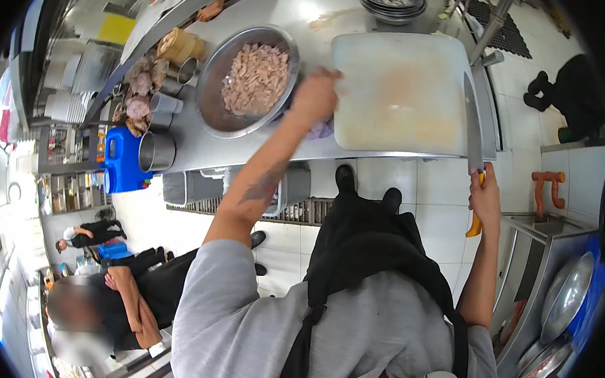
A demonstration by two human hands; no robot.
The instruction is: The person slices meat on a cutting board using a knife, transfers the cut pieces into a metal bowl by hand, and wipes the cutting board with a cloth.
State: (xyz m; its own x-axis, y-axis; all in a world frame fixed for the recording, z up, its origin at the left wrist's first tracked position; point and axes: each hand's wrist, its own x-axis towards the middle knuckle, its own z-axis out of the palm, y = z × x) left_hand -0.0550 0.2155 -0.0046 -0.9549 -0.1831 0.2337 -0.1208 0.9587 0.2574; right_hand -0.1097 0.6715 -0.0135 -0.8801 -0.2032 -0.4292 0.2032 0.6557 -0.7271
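My right hand [484, 193] is closed round the yellow handle of a long knife [473, 123], whose blade lies along the right edge of a white cutting board [364, 89]. My left hand [317, 93] reaches between the board and a large steel bowl [210, 107], its fingertips near the board's left edge; what its fingers do is blurred. Chopped pale meat [256, 79] fills much of the bowl. A purple cloth-like thing [321, 128] shows partly below my left hand.
Stacked metal bowls [392, 6] stand beyond the board. Left of the large bowl are a steel pot [156, 152], a blue jug [123, 158] and bagged items. A person with folded arms [133, 303] is at the lower left; another person's hand [211, 9] shows at the top.
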